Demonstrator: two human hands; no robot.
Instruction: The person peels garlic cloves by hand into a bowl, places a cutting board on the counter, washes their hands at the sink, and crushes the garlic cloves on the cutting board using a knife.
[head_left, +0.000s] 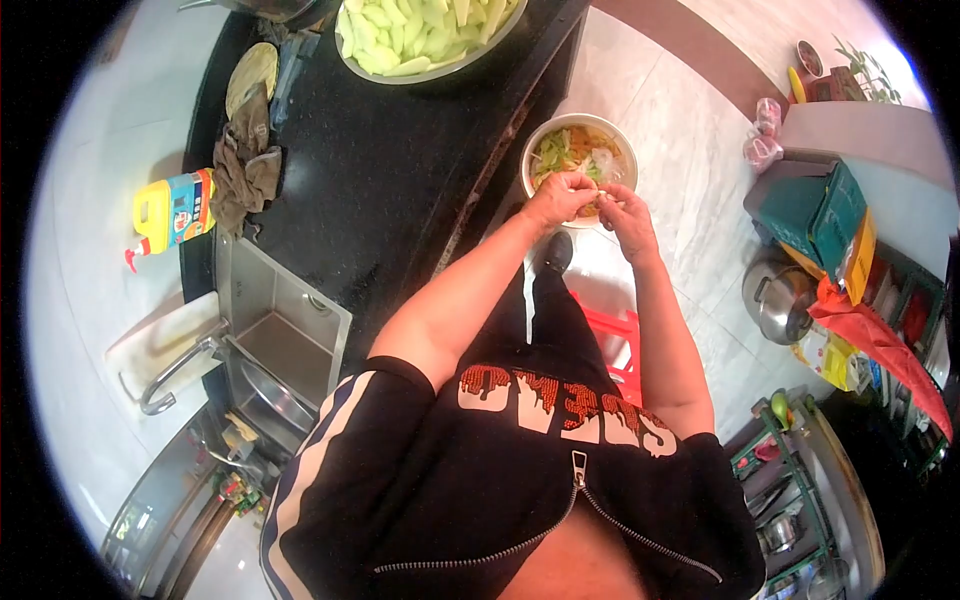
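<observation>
My left hand (pixel 562 198) and my right hand (pixel 624 216) meet over the near side of a round bowl (pixel 527 165). Both have their fingers pinched on a small whitish piece (pixel 599 196), too small to identify. Inside the bowl are green shreds (pixel 553 152), orange pieces and pale, whitish scraps (pixel 604 163). The bowl stands low, beside the counter and beyond my shoe (pixel 558 252).
A black counter (pixel 370 150) on the left bears a large bowl of pale green slices (pixel 425 30), a brown cloth (pixel 246 165) and a yellow bottle (pixel 170 212) near a sink (pixel 285 320). On the right are a teal bin (pixel 825 215) and a metal pot (pixel 780 300).
</observation>
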